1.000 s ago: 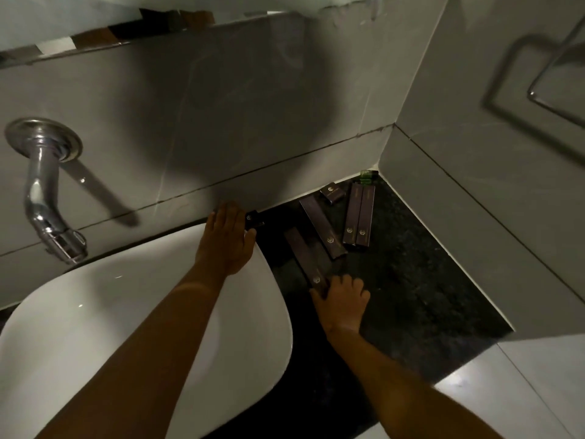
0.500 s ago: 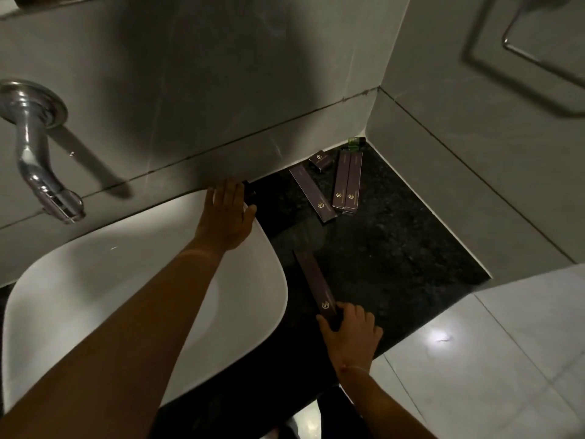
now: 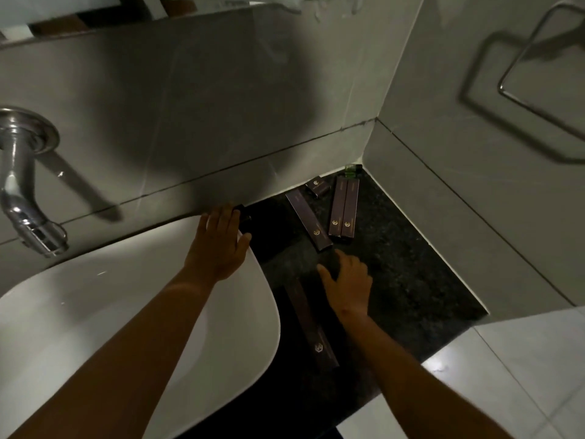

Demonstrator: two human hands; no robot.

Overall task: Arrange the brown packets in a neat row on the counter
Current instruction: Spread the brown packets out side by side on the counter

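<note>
Several long brown packets with gold logos lie on the dark speckled counter [image 3: 411,267]. Two packets [image 3: 344,208] lie side by side near the back corner. A third packet [image 3: 308,220] lies slanted just left of them, and a small brown box [image 3: 317,186] sits behind it. One more long packet [image 3: 311,326] lies near the counter's front edge, beside my right forearm. My right hand [image 3: 346,280] hovers over the counter between that packet and the slanted one, fingers apart, holding nothing. My left hand [image 3: 218,245] rests flat on the white basin's rim.
The white basin [image 3: 95,312] fills the left. A chrome tap [image 3: 22,182] juts from the grey tiled wall. A small green item [image 3: 352,170] stands in the back corner. A metal towel holder [image 3: 544,61] hangs on the right wall. Pale floor tiles lie beyond the counter's front edge.
My right hand dragged one long packet toward the counter's front edge, then let it go and moved back toward the slanted packet. My left hand stayed on the basin rim.
</note>
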